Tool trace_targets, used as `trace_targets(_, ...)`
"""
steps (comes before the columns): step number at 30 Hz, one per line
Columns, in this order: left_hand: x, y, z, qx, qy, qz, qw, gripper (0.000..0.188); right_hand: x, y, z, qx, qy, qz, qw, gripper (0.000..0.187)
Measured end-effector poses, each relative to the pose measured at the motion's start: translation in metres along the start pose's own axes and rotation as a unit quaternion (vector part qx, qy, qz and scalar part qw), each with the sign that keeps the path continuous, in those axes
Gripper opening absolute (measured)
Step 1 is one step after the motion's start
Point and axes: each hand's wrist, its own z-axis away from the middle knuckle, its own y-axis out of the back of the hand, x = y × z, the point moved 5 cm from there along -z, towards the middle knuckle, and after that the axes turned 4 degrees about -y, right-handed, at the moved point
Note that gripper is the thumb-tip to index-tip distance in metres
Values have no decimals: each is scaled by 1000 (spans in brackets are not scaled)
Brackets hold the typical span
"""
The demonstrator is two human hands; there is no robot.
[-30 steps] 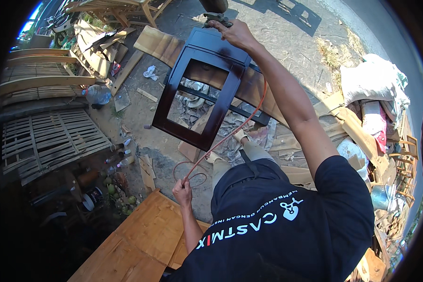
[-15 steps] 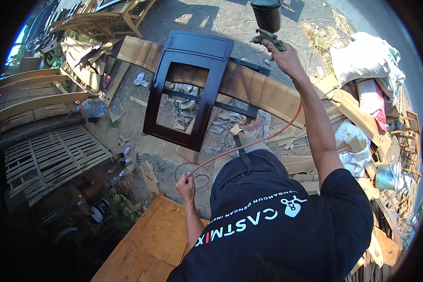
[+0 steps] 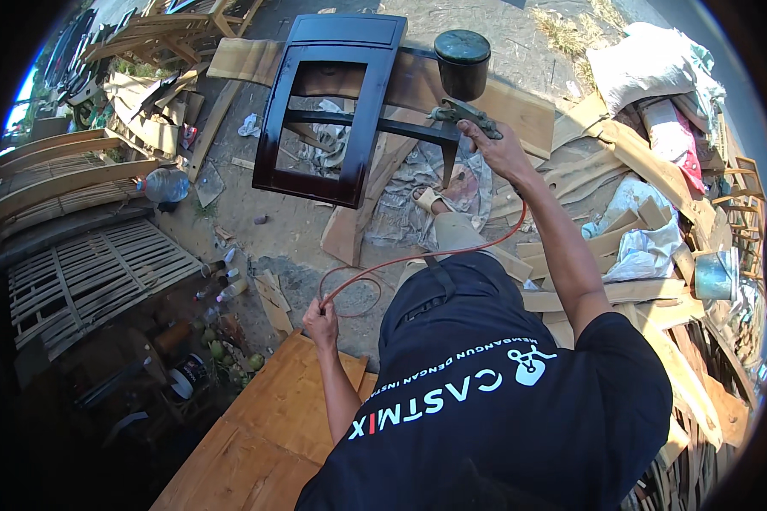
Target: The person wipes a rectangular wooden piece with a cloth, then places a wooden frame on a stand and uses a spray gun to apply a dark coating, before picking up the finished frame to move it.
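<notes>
My right hand is closed round the handle of a spray gun, which has a dark round paint cup on top. The gun is to the right of a glossy dark red-brown wooden panel with a large rectangular opening, apart from it. An orange-red hose runs from below the gun across my front to my left hand, whose fingers are wrapped round it. Whether the trigger is pulled I cannot tell.
Under the panel lie a raw wooden plank and a dark support bar. Slatted bamboo racks stand at left. A light brown wooden surface is near my left arm. Scrap boards, white sacks and a bluish bucket fill the right.
My right hand has brought the spray gun nearer to me along the panel's right side. The panel sits higher in the picture as the view shifted. My left hand keeps hold of the hose.
</notes>
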Motion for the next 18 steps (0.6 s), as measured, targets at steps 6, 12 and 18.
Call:
trace_targets(6,-32,16,65,0,36,9,999,36,16,-40,70,-35,-9,54,998,54)
trace_targets(12,-56,29,109,5,52,15,999,34,38,-77,108,-95,-7,38,995,53)
trace_targets(18,-51,31,114,11,70,18,997,33,19,-80,117,-168,23,70,983,51)
